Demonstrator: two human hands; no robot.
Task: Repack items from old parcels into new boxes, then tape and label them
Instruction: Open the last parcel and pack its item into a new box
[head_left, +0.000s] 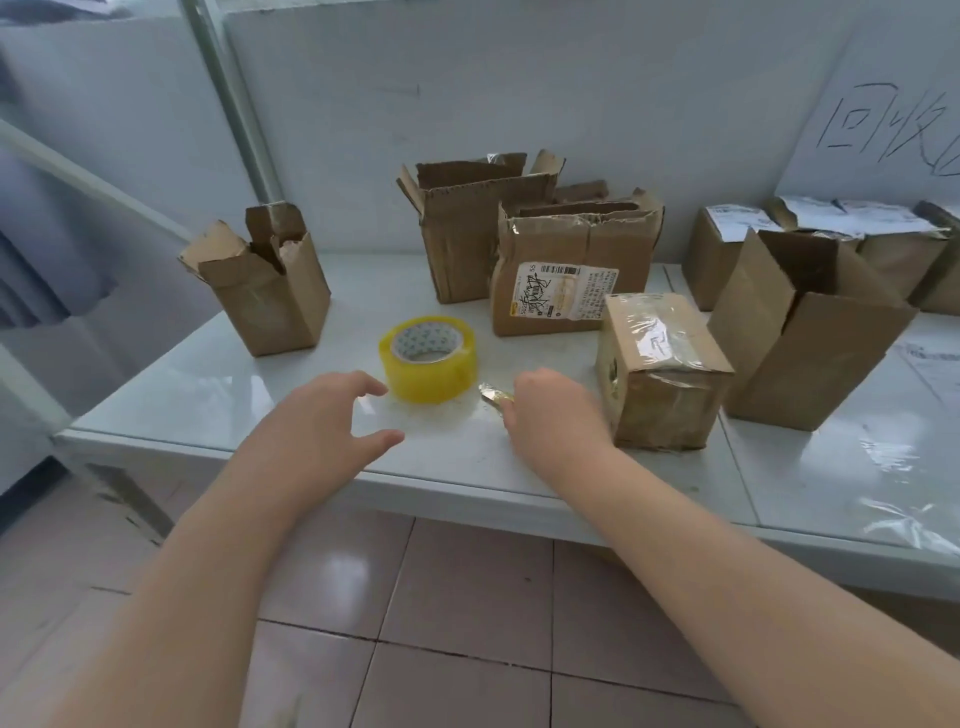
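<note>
The tape roll (429, 364) just beyond the spread, empty left hand (332, 415) was judged light, rigid, grippable by its rim; a shiny scrap (493, 398) was pinched by the right hand (550, 415).

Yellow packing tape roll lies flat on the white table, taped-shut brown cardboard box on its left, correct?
No. Head view: the yellow packing tape roll lies flat on the white table, but the taped-shut brown cardboard box is on its right.
</note>
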